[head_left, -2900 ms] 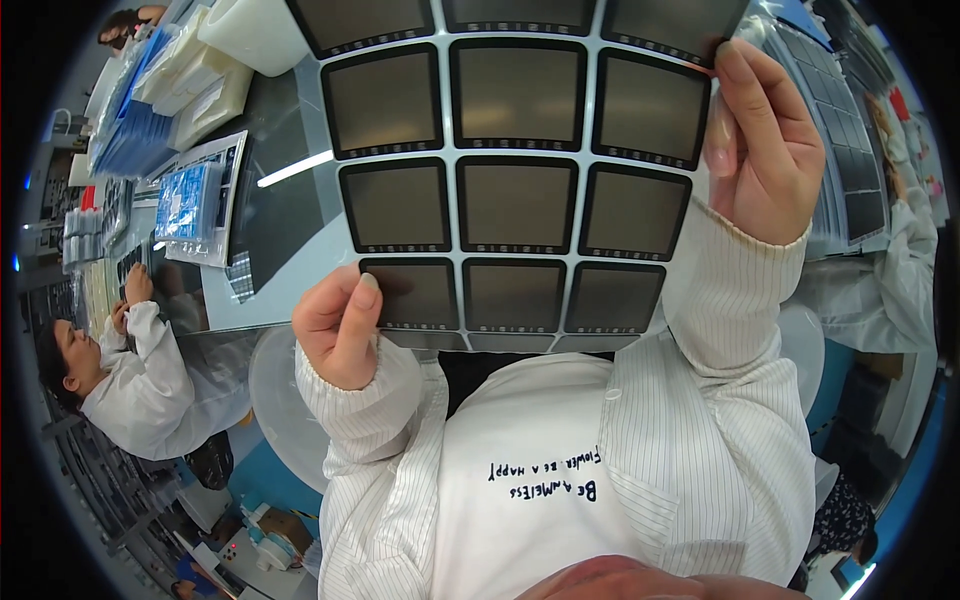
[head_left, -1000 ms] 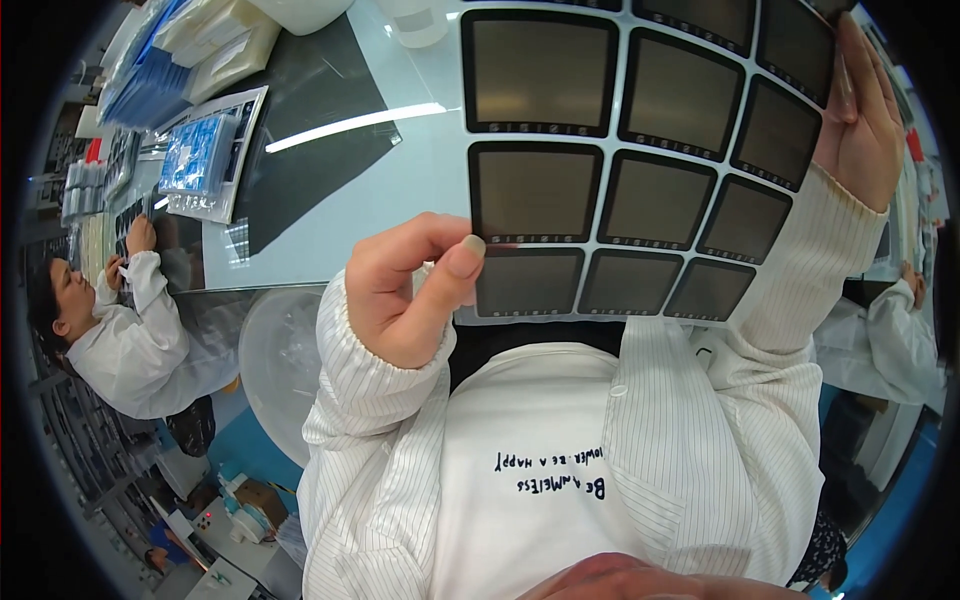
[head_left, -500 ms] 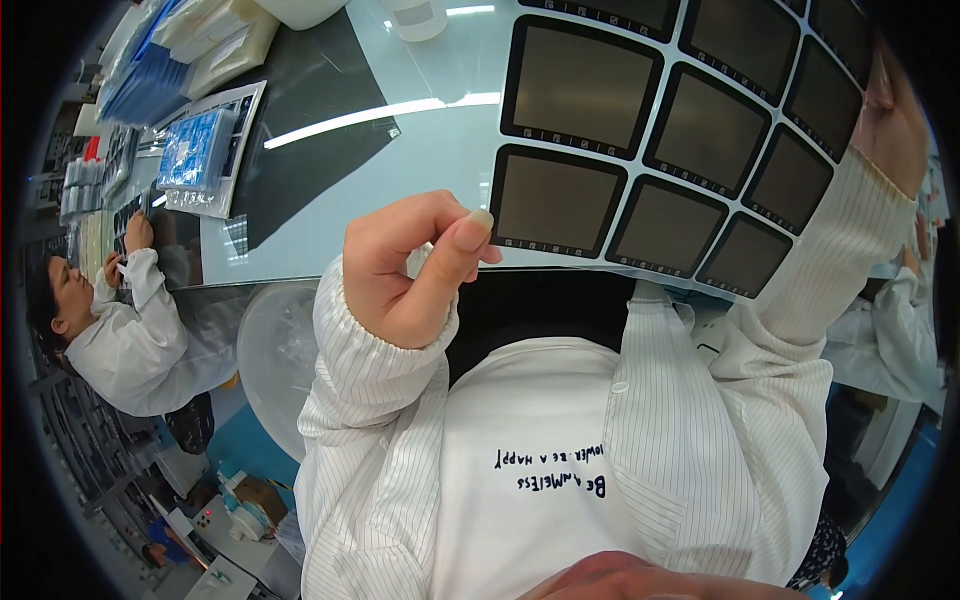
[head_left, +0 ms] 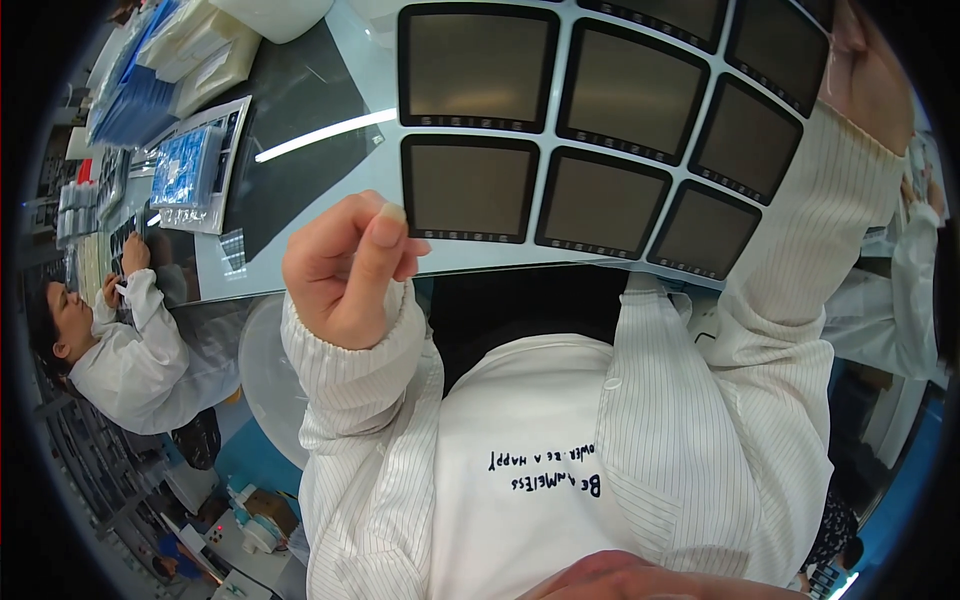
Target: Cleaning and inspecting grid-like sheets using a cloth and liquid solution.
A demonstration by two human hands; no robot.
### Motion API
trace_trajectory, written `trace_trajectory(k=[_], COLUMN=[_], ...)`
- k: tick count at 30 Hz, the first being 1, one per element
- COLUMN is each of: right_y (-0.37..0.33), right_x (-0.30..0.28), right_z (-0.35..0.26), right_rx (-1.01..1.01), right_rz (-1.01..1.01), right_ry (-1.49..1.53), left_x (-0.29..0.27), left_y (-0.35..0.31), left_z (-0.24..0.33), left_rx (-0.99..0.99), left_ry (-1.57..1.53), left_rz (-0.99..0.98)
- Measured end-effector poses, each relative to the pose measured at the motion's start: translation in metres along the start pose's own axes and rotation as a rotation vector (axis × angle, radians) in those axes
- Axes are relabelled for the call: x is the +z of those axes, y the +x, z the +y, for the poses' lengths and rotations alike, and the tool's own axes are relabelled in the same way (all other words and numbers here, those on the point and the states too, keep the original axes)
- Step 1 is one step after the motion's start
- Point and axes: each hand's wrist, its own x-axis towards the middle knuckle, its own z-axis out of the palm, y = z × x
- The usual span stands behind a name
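Watching remotely, I find panel sheet [head_left: 615,95] raised above table [head_left: 258,270], near right; lifted, I judge, not set down, remainder unclear. Sheet looks pale, with rows of dark grey, black-bordered rectangles [head_left: 468,187]. Left hand [head_left: 350,270] pinched nearly closed at sheet's left edge, hold uncertain; right hand [head_left: 868,75] at right edge, finger opening hidden. Blue packet [head_left: 185,165] far left.

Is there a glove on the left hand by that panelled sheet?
No, the left hand, at the edge of the panelled sheet, shows bare skin and an uncovered thumbnail.
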Motion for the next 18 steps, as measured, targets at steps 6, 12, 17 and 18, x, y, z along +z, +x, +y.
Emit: trace_trajectory(k=[6, 12, 17, 18], right_y=[-0.002, 0.004, 0.003, 0.003], right_x=[0.016, -0.002, -0.040, -0.049], right_z=[0.010, 0.027, 0.071, 0.078], right_rx=[-0.017, 0.027, 0.276, 0.297], right_rz=[0.024, -0.023, -0.030, -0.017], right_ry=[-0.015, -0.110, -0.211, -0.261], left_x=[-0.012, -0.019, -0.017, -0.016], left_y=[-0.002, -0.012, -0.018, -0.020], left_z=[-0.007, -0.007, -0.020, -0.020], left_rx=[-0.004, -0.110, -0.235, -0.294], left_ry=[-0.012, -0.019, -0.071, -0.103], left_rz=[0.062, -0.046, -0.144, -0.161])
